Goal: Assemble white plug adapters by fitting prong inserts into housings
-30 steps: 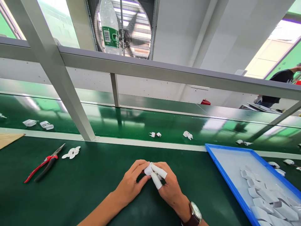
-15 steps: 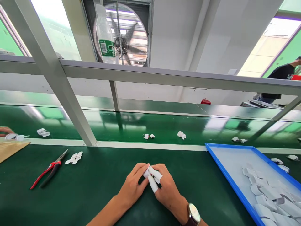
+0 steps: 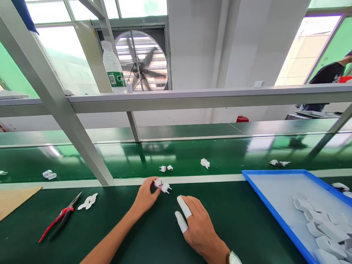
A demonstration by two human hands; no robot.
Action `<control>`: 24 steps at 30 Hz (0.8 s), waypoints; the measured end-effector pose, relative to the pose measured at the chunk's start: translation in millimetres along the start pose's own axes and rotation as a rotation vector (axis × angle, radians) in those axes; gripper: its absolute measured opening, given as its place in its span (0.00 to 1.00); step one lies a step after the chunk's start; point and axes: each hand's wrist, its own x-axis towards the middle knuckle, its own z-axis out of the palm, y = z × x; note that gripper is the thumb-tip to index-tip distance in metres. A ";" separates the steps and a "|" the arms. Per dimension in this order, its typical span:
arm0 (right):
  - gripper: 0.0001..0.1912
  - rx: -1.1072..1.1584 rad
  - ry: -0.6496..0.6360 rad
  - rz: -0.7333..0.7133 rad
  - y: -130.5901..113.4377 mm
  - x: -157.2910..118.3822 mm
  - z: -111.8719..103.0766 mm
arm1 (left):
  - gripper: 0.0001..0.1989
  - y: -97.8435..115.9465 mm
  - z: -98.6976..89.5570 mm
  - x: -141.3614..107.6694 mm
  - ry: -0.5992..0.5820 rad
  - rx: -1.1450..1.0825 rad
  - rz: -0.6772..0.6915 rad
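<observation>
My left hand (image 3: 147,194) pinches a small white plug piece (image 3: 162,185) between thumb and fingers, near the pale strip at the table's far edge. Two prongs on the piece point away to the right. To the right, my right hand (image 3: 194,221) hangs over the green table with its fingers apart and nothing in them. White covers sit on its thumb and index finger, and a watch (image 3: 233,257) is on the wrist. Beyond the strip, two small white pieces (image 3: 165,168) and another white plug piece (image 3: 205,163) lie on the green belt.
Red-and-black pliers (image 3: 61,216) and flat white pieces (image 3: 88,201) lie at left, near brown board (image 3: 19,198). A blue-rimmed tray (image 3: 275,216) of white casings stands at right. A slanted metal post (image 3: 82,146) rises at left. A person (image 3: 327,77) is at far right.
My hands have parted. The left moved forward and left with the plug piece in its fingers; the right let go and opened. The view has tilted slightly up.
</observation>
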 end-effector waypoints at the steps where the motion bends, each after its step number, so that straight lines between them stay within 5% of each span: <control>1: 0.22 -0.004 -0.028 -0.015 0.6 -3.4 2.5 | 0.15 -12.3 -4.5 18.7 0.025 0.035 -0.041; 5: 0.03 0.005 -0.091 -0.085 2.0 -18.3 18.0 | 0.11 -57.4 -25.7 76.0 0.080 0.211 -0.213; 10: 0.09 -0.010 -0.059 -0.116 2.2 -24.6 31.8 | 0.13 -78.6 -42.1 86.8 0.072 0.414 -0.294; 16: 0.08 -0.048 -0.105 -0.136 3.5 -19.7 32.3 | 0.31 -48.1 -17.5 73.1 0.023 0.536 -0.001; 20: 0.05 -0.133 -0.282 -0.135 2.7 -7.9 17.4 | 0.26 -23.2 8.6 79.9 -0.086 0.517 0.098; 24: 0.08 -0.259 -0.363 -0.063 13.3 0.8 -20.3 | 0.17 -14.1 16.8 87.7 -0.139 0.462 0.101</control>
